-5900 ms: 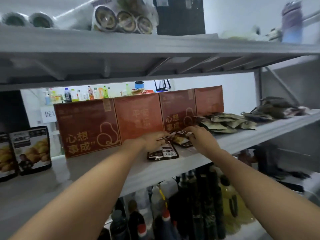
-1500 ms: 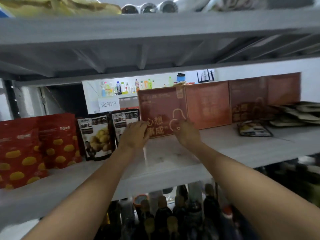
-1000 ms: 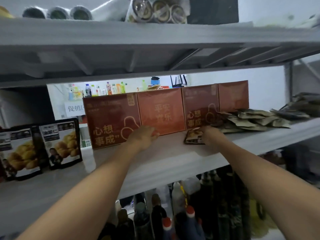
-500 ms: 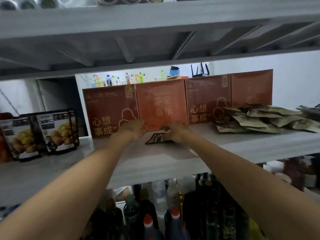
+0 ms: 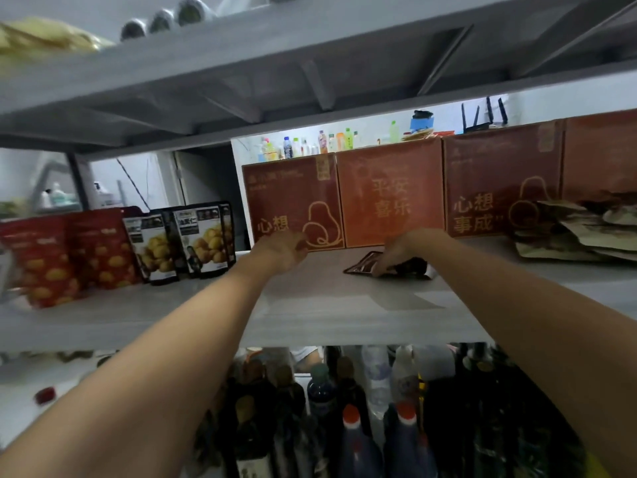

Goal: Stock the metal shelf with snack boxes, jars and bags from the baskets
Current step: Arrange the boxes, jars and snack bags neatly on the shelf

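Observation:
On the grey metal shelf (image 5: pixel 320 305) a dark snack packet (image 5: pixel 406 269) lies flat in front of a row of red gift boxes (image 5: pixel 389 198). My right hand (image 5: pixel 405 246) rests on top of the packet, fingers bent down around its left end, and hides most of it. My left hand (image 5: pixel 281 250) hovers just in front of the bottom of the leftmost red box (image 5: pixel 293 201), fingers loosely curled and holding nothing. I cannot tell whether it touches the box.
Black-and-white nut bags (image 5: pixel 179 243) and red bags (image 5: pixel 62 253) stand at the left. Flat brown packets (image 5: pixel 586 232) are piled at the right. The upper shelf (image 5: pixel 310 46) hangs low overhead. Several bottles (image 5: pixel 362 426) fill the level below.
My right hand has slid the dark packet left along the shelf, from the third box to in front of the second. My left hand stayed by the leftmost box. The view swung left.

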